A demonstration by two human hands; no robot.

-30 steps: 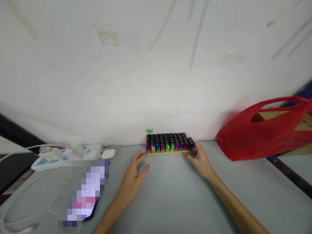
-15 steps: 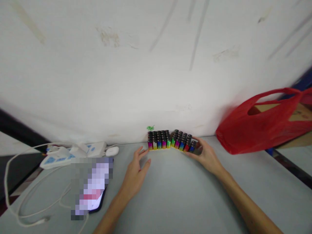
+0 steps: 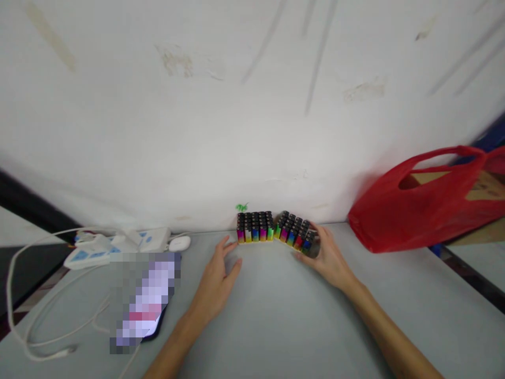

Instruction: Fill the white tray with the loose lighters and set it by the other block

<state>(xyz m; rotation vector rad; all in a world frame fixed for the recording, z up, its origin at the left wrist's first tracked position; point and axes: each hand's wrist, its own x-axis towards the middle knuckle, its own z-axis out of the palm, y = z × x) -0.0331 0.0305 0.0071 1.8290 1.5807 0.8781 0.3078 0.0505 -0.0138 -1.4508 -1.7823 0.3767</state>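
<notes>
Two blocks of small upright lighters with black tops and bright multicoloured bodies stand on the table against the wall. The left block (image 3: 255,227) is straight, and the right block (image 3: 292,230) sits at an angle beside it. My right hand (image 3: 327,255) grips the right block's outer end, thumb in front and fingers behind, around the end row with a blue lighter (image 3: 307,243). My left hand (image 3: 219,268) is open, fingers apart, with a fingertip at the left block's front left corner. Whether it touches is hard to tell.
On the left lie a white power strip (image 3: 152,240) with plugs, a white case (image 3: 179,243), a phone (image 3: 152,300) with a blurred screen and loose white cables (image 3: 51,345). A red plastic bag (image 3: 389,221) with a cardboard box (image 3: 485,181) stands at right.
The end row with the blue lighter has come inward, closer against the rest of the right block, along with my right hand. My left hand keeps nearly the same pose.
</notes>
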